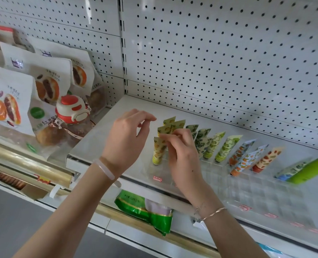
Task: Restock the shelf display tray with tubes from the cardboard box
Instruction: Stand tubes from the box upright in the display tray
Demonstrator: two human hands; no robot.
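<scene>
White pegboard wall (228,53), grey floor (15,220)

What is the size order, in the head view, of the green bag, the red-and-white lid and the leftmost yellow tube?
1. green bag, though it is probably nearer the camera
2. red-and-white lid
3. leftmost yellow tube, clearly the slimmest

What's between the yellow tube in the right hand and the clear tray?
Nothing visible. The right hand pinches the yellow lemon-print tube at the left end of the clear plastic display tray, behind a standing yellow tube; the hand hides the slot itself.
</scene>
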